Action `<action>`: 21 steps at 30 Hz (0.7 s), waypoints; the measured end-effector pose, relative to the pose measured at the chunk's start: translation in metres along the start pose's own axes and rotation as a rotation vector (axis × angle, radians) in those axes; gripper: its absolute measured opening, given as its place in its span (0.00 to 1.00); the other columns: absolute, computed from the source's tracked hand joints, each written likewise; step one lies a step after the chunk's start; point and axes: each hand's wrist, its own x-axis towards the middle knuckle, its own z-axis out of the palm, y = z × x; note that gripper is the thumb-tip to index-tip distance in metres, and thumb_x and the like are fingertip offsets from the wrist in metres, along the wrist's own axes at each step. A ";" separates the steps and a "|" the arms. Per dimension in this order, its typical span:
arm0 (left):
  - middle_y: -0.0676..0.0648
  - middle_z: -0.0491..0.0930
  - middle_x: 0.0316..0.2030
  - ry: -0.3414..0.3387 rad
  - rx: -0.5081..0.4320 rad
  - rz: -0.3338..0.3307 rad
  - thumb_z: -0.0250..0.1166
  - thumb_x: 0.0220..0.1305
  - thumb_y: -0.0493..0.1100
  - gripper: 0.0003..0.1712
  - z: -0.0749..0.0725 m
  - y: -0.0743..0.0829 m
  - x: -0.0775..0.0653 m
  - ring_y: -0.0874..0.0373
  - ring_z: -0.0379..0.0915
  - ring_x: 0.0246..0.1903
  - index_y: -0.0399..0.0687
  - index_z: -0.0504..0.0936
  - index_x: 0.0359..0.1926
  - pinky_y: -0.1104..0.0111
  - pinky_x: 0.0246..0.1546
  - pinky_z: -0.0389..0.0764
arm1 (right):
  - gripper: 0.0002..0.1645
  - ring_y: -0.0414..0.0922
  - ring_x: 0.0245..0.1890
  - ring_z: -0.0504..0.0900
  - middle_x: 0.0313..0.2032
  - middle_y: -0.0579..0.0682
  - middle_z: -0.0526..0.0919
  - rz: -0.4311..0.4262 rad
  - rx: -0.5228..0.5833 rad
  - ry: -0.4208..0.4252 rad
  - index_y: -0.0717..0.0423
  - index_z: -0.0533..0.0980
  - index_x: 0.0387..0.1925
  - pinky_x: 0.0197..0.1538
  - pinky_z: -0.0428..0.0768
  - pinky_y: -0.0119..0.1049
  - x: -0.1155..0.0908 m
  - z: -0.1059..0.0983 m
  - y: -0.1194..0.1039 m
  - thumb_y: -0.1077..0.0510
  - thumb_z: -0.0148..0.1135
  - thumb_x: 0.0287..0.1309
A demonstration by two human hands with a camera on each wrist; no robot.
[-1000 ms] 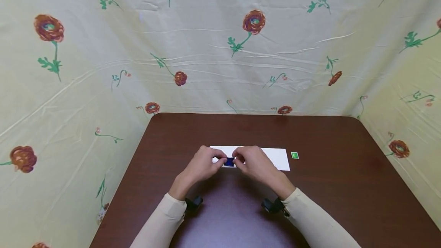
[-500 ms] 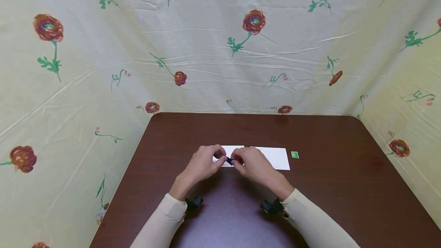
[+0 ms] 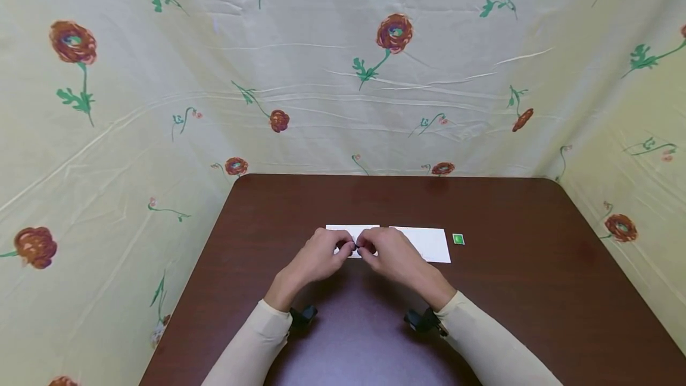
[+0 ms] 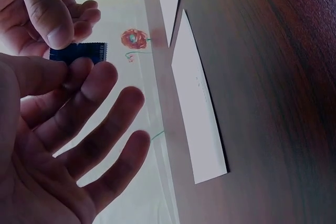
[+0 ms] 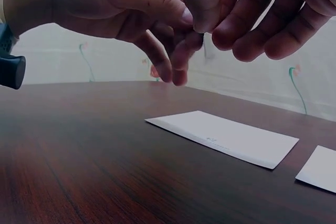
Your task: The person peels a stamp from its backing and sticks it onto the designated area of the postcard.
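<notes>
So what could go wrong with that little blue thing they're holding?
It might slip and drop, since the left hand and right hand pinch the little blue thing only by their fingers, up above the table. It could also bend or tear if both hands pull or squeeze, because it looks thin.

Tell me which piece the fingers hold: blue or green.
The dark blue piece with a serrated edge, pinched by the left hand and right hand; the green square lies on the table.
</notes>
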 end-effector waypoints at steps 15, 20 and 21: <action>0.60 0.73 0.20 -0.033 -0.057 0.022 0.60 0.70 0.42 0.08 -0.001 0.001 -0.003 0.63 0.70 0.23 0.52 0.85 0.35 0.71 0.26 0.72 | 0.02 0.33 0.24 0.74 0.25 0.35 0.81 0.013 -0.040 -0.033 0.47 0.85 0.34 0.31 0.74 0.29 0.001 -0.001 -0.001 0.55 0.68 0.60; 0.60 0.75 0.22 -0.026 -0.045 0.038 0.60 0.69 0.40 0.08 -0.002 0.001 -0.003 0.64 0.70 0.23 0.50 0.86 0.35 0.72 0.27 0.72 | 0.02 0.34 0.24 0.74 0.25 0.35 0.82 0.019 -0.034 -0.019 0.46 0.85 0.34 0.32 0.74 0.29 0.001 0.000 -0.002 0.56 0.69 0.59; 0.60 0.75 0.22 -0.024 -0.044 0.041 0.60 0.68 0.40 0.08 -0.002 0.001 -0.003 0.65 0.69 0.23 0.50 0.86 0.35 0.72 0.27 0.72 | 0.02 0.34 0.24 0.75 0.25 0.35 0.82 0.020 -0.032 -0.017 0.46 0.85 0.35 0.32 0.74 0.30 0.001 0.000 -0.002 0.56 0.69 0.59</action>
